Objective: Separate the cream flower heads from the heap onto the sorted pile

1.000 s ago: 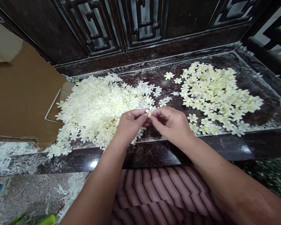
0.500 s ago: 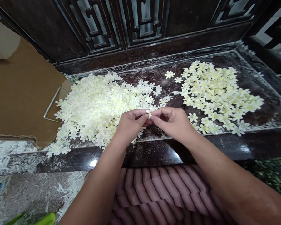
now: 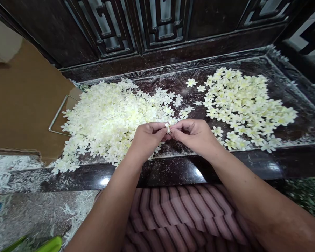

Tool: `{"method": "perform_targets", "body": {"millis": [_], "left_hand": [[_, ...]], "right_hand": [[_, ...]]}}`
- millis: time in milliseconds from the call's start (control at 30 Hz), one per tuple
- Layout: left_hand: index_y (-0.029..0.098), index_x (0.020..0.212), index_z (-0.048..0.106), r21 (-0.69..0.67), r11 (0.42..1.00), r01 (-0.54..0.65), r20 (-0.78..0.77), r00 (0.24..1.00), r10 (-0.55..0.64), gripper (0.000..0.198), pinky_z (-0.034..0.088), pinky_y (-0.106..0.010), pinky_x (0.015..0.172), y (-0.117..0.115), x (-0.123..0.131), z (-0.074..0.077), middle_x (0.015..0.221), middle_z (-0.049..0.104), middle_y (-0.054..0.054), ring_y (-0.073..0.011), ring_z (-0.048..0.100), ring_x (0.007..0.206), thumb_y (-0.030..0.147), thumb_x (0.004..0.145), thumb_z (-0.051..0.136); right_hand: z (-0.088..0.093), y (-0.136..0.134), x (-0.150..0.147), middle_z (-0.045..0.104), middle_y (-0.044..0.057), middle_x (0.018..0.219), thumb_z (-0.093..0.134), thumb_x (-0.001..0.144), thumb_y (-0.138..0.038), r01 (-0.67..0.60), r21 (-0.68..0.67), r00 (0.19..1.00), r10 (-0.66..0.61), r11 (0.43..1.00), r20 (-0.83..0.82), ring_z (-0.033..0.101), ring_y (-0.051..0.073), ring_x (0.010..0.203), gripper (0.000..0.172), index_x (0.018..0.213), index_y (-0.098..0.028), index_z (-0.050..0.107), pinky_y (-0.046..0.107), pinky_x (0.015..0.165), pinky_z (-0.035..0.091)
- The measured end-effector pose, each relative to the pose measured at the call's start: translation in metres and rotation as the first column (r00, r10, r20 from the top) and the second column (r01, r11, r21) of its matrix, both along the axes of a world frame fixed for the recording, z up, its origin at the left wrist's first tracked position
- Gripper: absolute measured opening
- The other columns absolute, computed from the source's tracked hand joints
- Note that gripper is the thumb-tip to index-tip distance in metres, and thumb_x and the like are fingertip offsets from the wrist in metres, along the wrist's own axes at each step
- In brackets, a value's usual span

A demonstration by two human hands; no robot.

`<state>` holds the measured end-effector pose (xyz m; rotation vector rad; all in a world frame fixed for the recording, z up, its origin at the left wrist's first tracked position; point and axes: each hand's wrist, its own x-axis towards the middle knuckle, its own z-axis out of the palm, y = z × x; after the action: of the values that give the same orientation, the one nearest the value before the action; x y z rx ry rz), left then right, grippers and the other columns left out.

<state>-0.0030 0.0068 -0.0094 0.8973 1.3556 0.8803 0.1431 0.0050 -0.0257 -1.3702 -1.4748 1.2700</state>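
Note:
My left hand (image 3: 145, 140) and my right hand (image 3: 195, 135) meet over the front of a dark wooden bench seat (image 3: 178, 168), fingertips pinched together on one small white flower (image 3: 168, 126). A big heap of white flowers (image 3: 110, 120) lies to the left of my hands. A flatter spread of cream-yellow flowers (image 3: 246, 105) lies to the right. Both hands hover between the two piles, near the seat's front edge.
The carved dark backrest (image 3: 157, 31) rises behind the seat. Brown cardboard (image 3: 23, 108) with a metal wire handle (image 3: 56, 117) sits at the left. White scraps litter the floor (image 3: 28, 213). Striped fabric (image 3: 181, 220) covers my lap below; green leaves (image 3: 47, 245) show bottom left.
The hands stay pinched on the same flower; the fingertips have closed slightly tighter around it. The view shifted a little.

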Motion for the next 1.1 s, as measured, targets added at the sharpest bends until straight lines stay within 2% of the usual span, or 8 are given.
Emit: {"method": "perform_targets", "body": {"millis": [133,333,633,867,1100], "left_hand": [[0.012,0.073,0.072,-0.006,1.000,-0.007,-0.014,1.000,0.007,0.008,0.055,-0.024,0.062,-0.0009,0.0024,0.0012,0.058,0.067,0.001,-0.0084,0.061,0.053,0.009,0.067,0.068],[0.012,0.072,0.072,0.002,1.000,-0.012,-0.014,1.000,0.012,0.007,0.054,-0.023,0.062,-0.0002,0.0026,0.0027,0.055,0.066,0.002,-0.0076,0.059,0.050,0.009,0.067,0.068],[0.011,0.075,0.072,-0.024,1.000,-0.014,-0.035,0.999,0.013,0.009,0.055,-0.025,0.063,-0.0007,0.0027,0.0008,0.056,0.067,0.002,-0.0088,0.061,0.052,0.009,0.067,0.068],[0.012,0.074,0.071,-0.032,0.999,0.010,-0.007,1.000,-0.010,0.008,0.054,-0.023,0.060,-0.0014,0.0005,0.0028,0.056,0.066,0.002,-0.0088,0.063,0.053,0.007,0.069,0.067],[0.011,0.073,0.069,-0.049,0.999,0.003,-0.014,1.000,-0.003,0.009,0.053,-0.021,0.058,-0.0016,0.0016,0.0049,0.054,0.066,0.002,-0.0079,0.062,0.051,0.003,0.070,0.065]], "right_hand": [[-0.0023,-0.0005,-0.0008,0.069,0.004,0.066,0.059,0.071,-0.018,-0.004,0.049,0.999,0.002,0.999,0.048,0.058,0.012,0.057,0.010,0.069,-0.014,0.068,0.024,0.053,0.043],[-0.0062,-0.0010,-0.0002,0.066,0.003,0.064,0.063,0.071,-0.028,-0.027,0.082,0.999,0.024,0.996,0.032,0.057,0.012,0.055,0.015,0.073,-0.014,0.068,0.024,0.052,0.044],[-0.0033,-0.0018,0.0006,0.067,0.003,0.064,0.060,0.072,-0.022,-0.058,0.118,0.994,0.046,0.991,0.103,0.056,0.012,0.054,0.012,0.069,-0.013,0.067,0.024,0.052,0.042],[-0.0042,0.0020,0.0042,0.069,0.005,0.068,0.062,0.073,-0.026,-0.107,0.035,0.994,0.107,0.994,0.016,0.060,0.014,0.060,0.015,0.075,-0.013,0.070,0.025,0.054,0.044],[-0.0048,0.0026,0.0068,0.068,0.005,0.066,0.061,0.073,-0.026,-0.138,0.015,0.990,0.138,0.990,0.002,0.059,0.013,0.058,0.015,0.070,-0.014,0.069,0.025,0.053,0.043]]}}
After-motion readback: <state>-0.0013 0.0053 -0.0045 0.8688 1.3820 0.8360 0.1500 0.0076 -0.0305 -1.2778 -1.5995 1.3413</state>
